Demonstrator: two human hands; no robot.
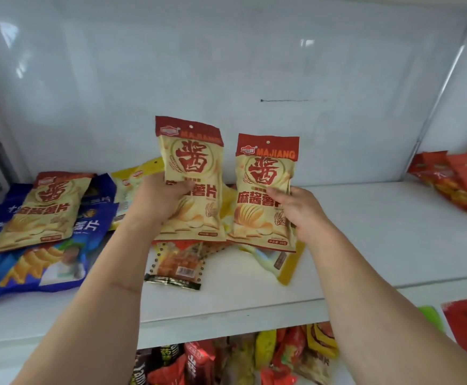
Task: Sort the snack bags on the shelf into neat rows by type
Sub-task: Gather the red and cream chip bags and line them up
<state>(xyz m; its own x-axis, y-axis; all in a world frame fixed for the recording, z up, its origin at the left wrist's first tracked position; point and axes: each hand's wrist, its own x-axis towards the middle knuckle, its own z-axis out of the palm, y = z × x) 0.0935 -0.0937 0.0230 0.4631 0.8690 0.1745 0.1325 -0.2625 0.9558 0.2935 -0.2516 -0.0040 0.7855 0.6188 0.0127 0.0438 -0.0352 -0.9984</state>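
Snack bags crowd the left and middle of a white shelf (pixel 365 232) as a person holds two matching cream-and-red chip bags upright, side by side, above the pile. The left hand (pixel 157 198) grips the left chip bag (pixel 192 162) at its left edge, thumb curled across the front; the right hand (pixel 296 207) pinches the right chip bag (pixel 265 176) at its right edge. The two bags nearly touch at their lower corners.

A third bag of the same kind (pixel 43 209) lies flat at far left on a heap of blue bags (pixel 32 273), which reaches close to the shelf's near edge. Beneath the held pair lie a clear packet with a black border (pixel 176 265) and a yellow bag (pixel 282 268), both short of the near edge. Another yellow bag (pixel 140 173) lies behind the left hand.

To the right of the held pair the shelf runs bare as far as a stack of red bags (pixel 454 179) against the right wall. Mixed bags (pixel 240 357) fill the shelf below.
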